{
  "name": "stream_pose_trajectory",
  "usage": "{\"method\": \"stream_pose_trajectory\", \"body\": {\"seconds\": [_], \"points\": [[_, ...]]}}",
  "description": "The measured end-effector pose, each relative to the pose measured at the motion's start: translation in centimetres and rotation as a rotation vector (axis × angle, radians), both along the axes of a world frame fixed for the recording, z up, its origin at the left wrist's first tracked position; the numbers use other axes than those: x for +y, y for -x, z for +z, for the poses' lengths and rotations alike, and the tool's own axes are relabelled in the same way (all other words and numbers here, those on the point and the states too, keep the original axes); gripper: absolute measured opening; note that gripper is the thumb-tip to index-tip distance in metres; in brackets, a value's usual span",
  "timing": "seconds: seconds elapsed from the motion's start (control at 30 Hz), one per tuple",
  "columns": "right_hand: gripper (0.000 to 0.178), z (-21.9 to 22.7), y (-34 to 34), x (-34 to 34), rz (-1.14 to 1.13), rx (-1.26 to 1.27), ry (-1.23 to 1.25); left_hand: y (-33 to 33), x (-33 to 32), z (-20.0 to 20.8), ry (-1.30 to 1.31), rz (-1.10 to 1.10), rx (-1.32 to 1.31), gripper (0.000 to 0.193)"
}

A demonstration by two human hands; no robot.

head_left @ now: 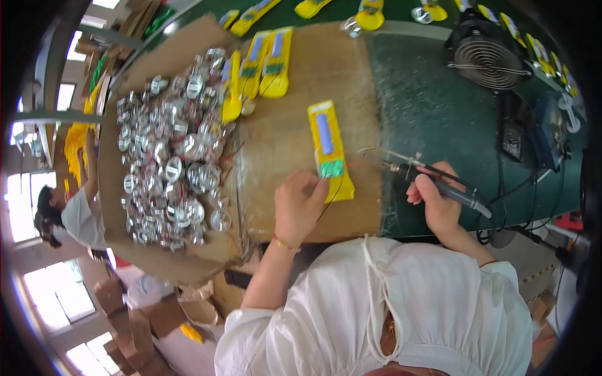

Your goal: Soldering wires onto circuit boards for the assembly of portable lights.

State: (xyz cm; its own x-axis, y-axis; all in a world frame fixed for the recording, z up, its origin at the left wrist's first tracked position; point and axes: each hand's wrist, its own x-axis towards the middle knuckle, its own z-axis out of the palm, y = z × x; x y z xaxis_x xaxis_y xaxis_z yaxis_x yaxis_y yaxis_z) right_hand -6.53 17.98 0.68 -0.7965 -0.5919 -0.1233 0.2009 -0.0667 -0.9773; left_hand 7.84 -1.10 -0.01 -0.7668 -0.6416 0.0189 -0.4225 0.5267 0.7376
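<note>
A long yellow plastic housing (342, 190) lies on the cardboard in front of me. It holds a lilac cylindrical battery (324, 133) and a small green circuit board (332, 168). My left hand (302, 203) is at the board's near left side, fingers pinched together; what sits between them is hidden. A thin dark wire (327, 205) runs from the board past those fingers. In my right hand (439, 203) is a soldering iron (453, 193) with a thin feed tube alongside. Its tip points left, toward the board, and appears apart from it.
At left, a cardboard box (188, 262) holds many clear and silvery lamp parts (174, 169). Several yellow housings (274, 78) lie beyond. A fan with a wire guard (488, 62) and a blue device (547, 135) stand at right. Another person (81, 216) is at far left.
</note>
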Motion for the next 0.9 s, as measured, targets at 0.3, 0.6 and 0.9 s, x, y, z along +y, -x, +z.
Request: {"method": "stream_pose_trajectory", "body": {"seconds": [0.3, 0.6, 0.9], "points": [[0.012, -1.0, 2.7, 3.2, -0.122, 0.033, 0.023, 2.0, -0.4, 1.2, -0.281, -0.061, -0.237, 0.019], [0.010, -1.7, 4.2, 2.8, -0.203, -0.006, -0.055, 28.8, -6.0, 4.9, 0.382, -0.378, -0.267, 0.018], [0.015, -2.7, 4.4, 3.7, -0.166, 0.047, -0.131, 35.6, -18.8, 3.2, 0.708, -0.083, -0.060, 0.060]]}}
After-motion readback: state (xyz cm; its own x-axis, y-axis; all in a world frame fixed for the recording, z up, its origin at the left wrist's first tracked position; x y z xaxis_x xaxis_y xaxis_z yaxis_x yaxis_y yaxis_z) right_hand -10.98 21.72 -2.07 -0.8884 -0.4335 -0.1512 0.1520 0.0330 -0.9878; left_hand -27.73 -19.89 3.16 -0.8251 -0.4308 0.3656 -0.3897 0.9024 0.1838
